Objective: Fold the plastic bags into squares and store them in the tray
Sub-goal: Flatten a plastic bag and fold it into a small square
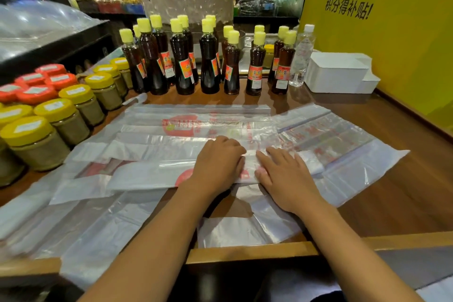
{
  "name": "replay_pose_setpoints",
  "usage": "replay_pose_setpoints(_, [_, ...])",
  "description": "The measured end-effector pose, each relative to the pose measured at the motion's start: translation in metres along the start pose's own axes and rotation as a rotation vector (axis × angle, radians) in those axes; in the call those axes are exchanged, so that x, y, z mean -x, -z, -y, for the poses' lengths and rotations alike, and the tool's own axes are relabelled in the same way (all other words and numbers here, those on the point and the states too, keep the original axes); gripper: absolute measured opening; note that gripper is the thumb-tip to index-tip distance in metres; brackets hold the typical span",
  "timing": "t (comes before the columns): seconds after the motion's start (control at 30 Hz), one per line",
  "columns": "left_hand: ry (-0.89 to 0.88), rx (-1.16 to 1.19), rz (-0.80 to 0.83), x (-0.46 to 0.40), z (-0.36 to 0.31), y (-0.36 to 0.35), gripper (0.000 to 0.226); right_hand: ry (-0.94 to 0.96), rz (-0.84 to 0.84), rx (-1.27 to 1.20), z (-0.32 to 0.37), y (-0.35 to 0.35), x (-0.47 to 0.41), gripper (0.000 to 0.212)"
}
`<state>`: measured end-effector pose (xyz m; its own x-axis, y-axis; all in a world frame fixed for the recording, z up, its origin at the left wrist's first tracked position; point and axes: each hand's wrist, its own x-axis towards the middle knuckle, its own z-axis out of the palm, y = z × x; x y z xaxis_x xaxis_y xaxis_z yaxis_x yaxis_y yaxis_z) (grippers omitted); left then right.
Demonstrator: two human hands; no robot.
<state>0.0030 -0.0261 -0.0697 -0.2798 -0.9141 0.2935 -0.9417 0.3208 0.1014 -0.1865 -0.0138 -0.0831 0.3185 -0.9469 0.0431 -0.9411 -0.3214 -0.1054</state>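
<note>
Head view
Left hand: flat on the folded bag, palm down. Fingers straight & close together, tips pointing right. Pressing, not pinching.
Right hand: flat on the same bag, just right of the left hand. Fingers straight & a bit spread, tips pointing left. Pressing too.
Hands: fingertips nearly meet, w/ a thin strip of bag between them.
Folded bag: a long white strip w/ a red mark, lying left to right on the near middle of the table. Right end is under both hands.
Other bags: flat see-thru bags w/ red print, spread out under & around the strip, from far left to far right. Some hang over the near edge of the table.
Tray: white box, far right on the table, by the yellow wall. Well apart from the hands. Can't tell what's in it.
Bottles: dark ones w/ yellow caps, standing in a row at the far side, left of the tray.
Clear bottle: stands between the dark bottles & the tray.
Jars: yellow & orange lids, packed together on the far left.
</note>
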Motion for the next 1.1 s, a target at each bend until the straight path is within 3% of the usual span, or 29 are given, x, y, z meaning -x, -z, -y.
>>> replay_pose_setpoints(0.1, [-0.061,-0.073,0.118,0.013,-0.001,0.015,0.040,-0.017,0.050,-0.013,-0.001,-0.001,-0.001,0.057])
replay_pose_setpoints(0.27, [0.052,-0.068,0.294,0.049,0.043,0.023,0.052,-0.031,0.060,-0.041,0.000,0.001,-0.001,0.054])
replay_pose_setpoints(0.4, [0.148,-0.026,0.293,0.068,0.069,0.018,0.056,-0.032,0.057,-0.041,0.001,0.001,-0.001,0.055])
replay_pose_setpoints(0.6, [0.143,0.025,0.243,0.071,0.070,0.014,0.055,-0.013,-0.007,-0.016,0.007,0.005,0.004,0.054])
replay_pose_setpoints(0.8, [0.136,0.075,0.207,0.071,0.072,0.013,0.053,0.278,0.046,-0.065,0.055,0.014,-0.006,0.043])
replay_pose_setpoints(1.0, [0.138,0.124,0.183,0.075,0.074,0.018,0.051,0.239,0.085,-0.015,0.083,-0.008,-0.016,0.069])
replay_pose_setpoints(1.1, [0.131,0.045,0.252,0.080,0.081,0.025,0.054,0.224,0.090,-0.011,0.080,-0.012,-0.018,0.065])
